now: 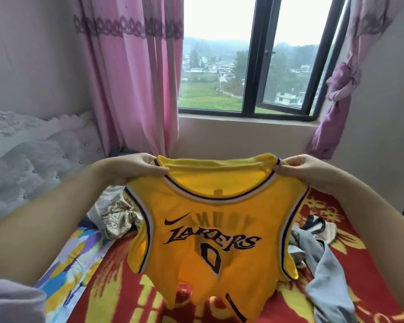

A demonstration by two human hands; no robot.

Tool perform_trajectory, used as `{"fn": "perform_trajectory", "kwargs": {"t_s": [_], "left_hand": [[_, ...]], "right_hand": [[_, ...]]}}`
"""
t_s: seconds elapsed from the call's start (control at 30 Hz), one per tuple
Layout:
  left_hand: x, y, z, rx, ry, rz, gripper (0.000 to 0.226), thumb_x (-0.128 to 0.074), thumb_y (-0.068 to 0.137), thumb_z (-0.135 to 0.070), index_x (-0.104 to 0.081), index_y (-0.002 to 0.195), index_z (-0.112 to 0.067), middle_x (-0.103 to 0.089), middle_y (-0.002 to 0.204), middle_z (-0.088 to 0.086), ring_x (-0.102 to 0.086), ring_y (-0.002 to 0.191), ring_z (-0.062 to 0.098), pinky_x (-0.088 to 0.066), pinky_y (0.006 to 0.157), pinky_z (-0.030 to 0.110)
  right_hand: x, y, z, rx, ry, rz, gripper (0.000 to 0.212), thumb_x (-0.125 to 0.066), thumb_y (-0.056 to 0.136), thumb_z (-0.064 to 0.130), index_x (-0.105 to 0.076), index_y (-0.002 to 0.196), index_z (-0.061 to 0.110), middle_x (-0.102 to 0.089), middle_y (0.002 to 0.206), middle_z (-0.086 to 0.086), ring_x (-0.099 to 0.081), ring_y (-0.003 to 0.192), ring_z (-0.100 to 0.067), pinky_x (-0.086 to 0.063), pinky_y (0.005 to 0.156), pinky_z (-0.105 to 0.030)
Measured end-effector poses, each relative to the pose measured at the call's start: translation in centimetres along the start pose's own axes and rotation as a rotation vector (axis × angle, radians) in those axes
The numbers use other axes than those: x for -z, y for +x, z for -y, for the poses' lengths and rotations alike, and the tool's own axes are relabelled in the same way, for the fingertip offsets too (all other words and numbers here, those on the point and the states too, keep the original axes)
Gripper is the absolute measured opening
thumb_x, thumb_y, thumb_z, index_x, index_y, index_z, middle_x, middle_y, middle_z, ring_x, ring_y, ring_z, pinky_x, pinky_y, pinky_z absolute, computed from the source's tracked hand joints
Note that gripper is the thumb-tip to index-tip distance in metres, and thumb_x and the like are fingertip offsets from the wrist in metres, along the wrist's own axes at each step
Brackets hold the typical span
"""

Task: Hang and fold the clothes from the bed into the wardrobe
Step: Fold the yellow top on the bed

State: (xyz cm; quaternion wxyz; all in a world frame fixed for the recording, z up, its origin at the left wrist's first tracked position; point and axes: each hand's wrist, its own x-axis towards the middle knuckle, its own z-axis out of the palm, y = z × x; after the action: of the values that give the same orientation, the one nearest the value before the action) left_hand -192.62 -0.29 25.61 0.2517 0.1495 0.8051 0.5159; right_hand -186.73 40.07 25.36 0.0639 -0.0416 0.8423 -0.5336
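— What can't you make out?
— The yellow jersey (210,231) hangs in front of the bed (117,297), hiding the middle of it, and its hem is blurred. The mirrored lettering showing through from its back is too faint to read.
— The other clothes?
— The grey garment (322,273) runs off the bottom edge; the beige patterned cloth (117,217) is crumpled, its kind unclear.
— The hands?
— The fingers (289,162) are partly tucked behind the straps.

Two bare forearms reach into view, uncovered from wrist to past the elbow. The left hand (135,169) and right hand (306,170) wear no rings, watch or gloves. A pale lilac-grey sleeve (12,299), soft and loose, shows at the left upper arm.
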Motion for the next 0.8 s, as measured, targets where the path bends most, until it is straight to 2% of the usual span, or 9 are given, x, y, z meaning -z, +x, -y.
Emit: {"fn": "perform_trajectory", "kwargs": {"t_s": [0.07, 0.13, 0.23, 0.33, 0.43, 0.53, 0.63, 0.73, 0.8], "left_hand": [[-1.6, 0.5, -0.5, 0.020, -0.154, -0.081, 0.056, -0.082, 0.067, -0.036, -0.063, 0.107, -0.001, -0.072, 0.088, 0.014, -0.071, 0.074, 0.022, -0.059, 0.063, 0.030], [-4.1, 1.2, -1.9, 0.030, -0.320, -0.142, 0.028, -0.065, 0.087, -0.022, -0.058, 0.105, -0.001, -0.069, 0.074, 0.010, -0.067, 0.059, 0.016, -0.058, 0.055, 0.027], [-8.4, 2.2, -4.4, 0.007, -0.430, -0.108, 0.010, -0.052, 0.097, -0.013, -0.057, 0.090, -0.007, -0.063, 0.065, 0.005, -0.062, 0.050, 0.013, -0.057, 0.052, 0.027], [-11.4, 2.7, -6.3, -0.033, -0.529, -0.090, 0.017, -0.049, 0.098, -0.015, -0.056, 0.083, -0.009, -0.060, 0.057, 0.003, -0.058, 0.043, 0.010, -0.057, 0.053, 0.027], [-11.6, 2.8, -7.2, -0.061, -0.684, -0.079, 0.017, -0.046, 0.099, -0.013, -0.059, 0.091, -0.007, -0.063, 0.061, 0.005, -0.065, 0.052, 0.015, -0.059, 0.055, 0.028], [-10.9, 2.4, -7.5, -0.074, -0.766, -0.034, 0.019, -0.045, 0.095, -0.007, -0.060, 0.083, -0.006, -0.067, 0.075, 0.013, -0.070, 0.070, 0.025, -0.059, 0.069, 0.035], [-10.7, 2.1, -7.2, -0.223, -0.287, -0.183, 0.015, -0.062, 0.086, -0.017, -0.062, 0.100, -0.012, -0.068, 0.101, 0.009, -0.064, 0.098, 0.023, -0.055, 0.082, 0.033], [-9.5, 2.3, -6.3, -0.444, 0.571, -0.486, 0.082, -0.075, 0.078, -0.034, -0.028, 0.145, -0.025, -0.037, 0.144, 0.007, -0.033, 0.134, 0.023, -0.033, 0.107, 0.042], [-8.9, 2.4, -6.1, -0.454, 0.847, -0.411, 0.091, -0.076, 0.075, -0.043, -0.023, 0.148, -0.030, -0.014, 0.157, 0.000, -0.007, 0.144, 0.017, -0.012, 0.117, 0.052]], "right_hand": [[-2.0, 1.1, 0.3, 0.085, 0.009, -0.231, 0.044, -0.073, 0.082, 0.037, -0.070, 0.099, -0.003, -0.070, 0.079, -0.012, -0.064, 0.058, -0.010, -0.054, 0.054, -0.020], [-4.4, 2.1, 1.1, 0.148, 0.007, -0.337, 0.041, -0.060, 0.094, 0.030, -0.066, 0.100, -0.010, -0.064, 0.074, -0.011, -0.059, 0.057, -0.015, -0.049, 0.052, -0.023], [-8.5, 2.8, 3.3, 0.241, -0.004, -0.289, 0.051, -0.052, 0.098, 0.036, -0.061, 0.094, -0.014, -0.061, 0.073, -0.014, -0.054, 0.064, -0.023, -0.045, 0.059, -0.034], [-11.4, 2.8, 5.4, 0.362, -0.091, -0.214, 0.039, -0.044, 0.100, 0.041, -0.062, 0.082, 0.011, -0.061, 0.073, 0.001, -0.053, 0.066, -0.014, -0.041, 0.067, -0.032], [-11.5, 2.5, 6.1, 0.419, -0.261, -0.119, 0.021, -0.048, 0.097, 0.043, -0.064, 0.103, 0.031, -0.067, 0.098, 0.005, -0.062, 0.089, -0.009, -0.048, 0.081, -0.027], [-10.7, 2.2, 5.6, 0.402, -0.458, -0.030, 0.045, -0.066, 0.089, 0.027, -0.049, 0.130, 0.022, -0.062, 0.113, 0.002, -0.060, 0.098, -0.013, -0.049, 0.088, -0.029], [-9.8, 2.1, 5.2, 0.409, -0.397, -0.116, 0.039, -0.060, 0.090, 0.008, -0.053, 0.127, 0.017, -0.063, 0.108, 0.000, -0.060, 0.095, -0.015, -0.049, 0.084, -0.027], [-8.4, 1.4, 5.1, 0.422, -0.282, -0.055, 0.030, -0.051, 0.095, 0.000, -0.062, 0.118, 0.016, -0.068, 0.106, -0.001, -0.064, 0.095, -0.016, -0.051, 0.083, -0.023], [-7.9, 0.7, 5.2, 0.442, -0.248, 0.049, 0.032, -0.049, 0.096, -0.001, -0.064, 0.120, 0.014, -0.069, 0.109, -0.005, -0.065, 0.101, -0.018, -0.052, 0.088, -0.028]]}}
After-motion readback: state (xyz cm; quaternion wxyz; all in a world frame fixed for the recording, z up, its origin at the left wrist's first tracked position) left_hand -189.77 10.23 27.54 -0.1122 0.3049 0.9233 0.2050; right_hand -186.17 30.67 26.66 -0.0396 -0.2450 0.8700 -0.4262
